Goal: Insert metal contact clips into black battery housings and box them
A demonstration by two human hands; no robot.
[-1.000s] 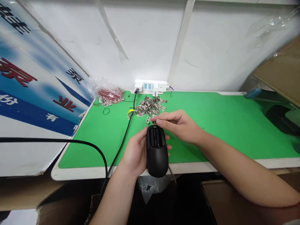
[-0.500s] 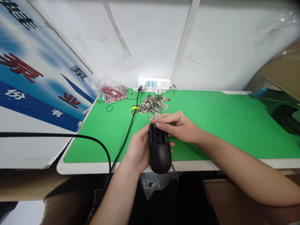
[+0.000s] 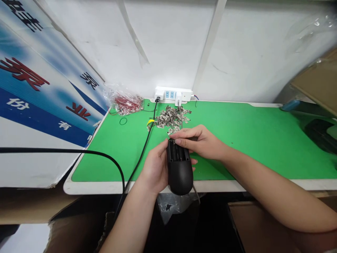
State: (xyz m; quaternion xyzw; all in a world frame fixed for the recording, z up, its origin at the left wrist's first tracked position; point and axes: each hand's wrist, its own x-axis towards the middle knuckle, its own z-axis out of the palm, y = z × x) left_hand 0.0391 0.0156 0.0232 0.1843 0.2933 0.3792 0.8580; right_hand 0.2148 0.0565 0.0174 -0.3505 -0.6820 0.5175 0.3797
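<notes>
A black rounded device (image 3: 180, 175) with an open slotted compartment at its upper end is held over the front edge of the green mat. My left hand (image 3: 157, 165) wraps round it from the left and beneath, with fingertips showing on its right side. At the device's top end, the thumb and index finger of my right hand (image 3: 196, 140) are pinched together beside a small spring. Whatever lies between those fingertips is too small to make out. Just beyond the hands lies a pile of small metal pieces (image 3: 168, 117).
A white power strip (image 3: 188, 94) stands at the back, with a black cable (image 3: 142, 154) running forward from it. A plastic bag of red parts (image 3: 127, 104) lies at the back left. Printed boxes (image 3: 47, 88) line the left; a cardboard box (image 3: 316, 82) is at the right.
</notes>
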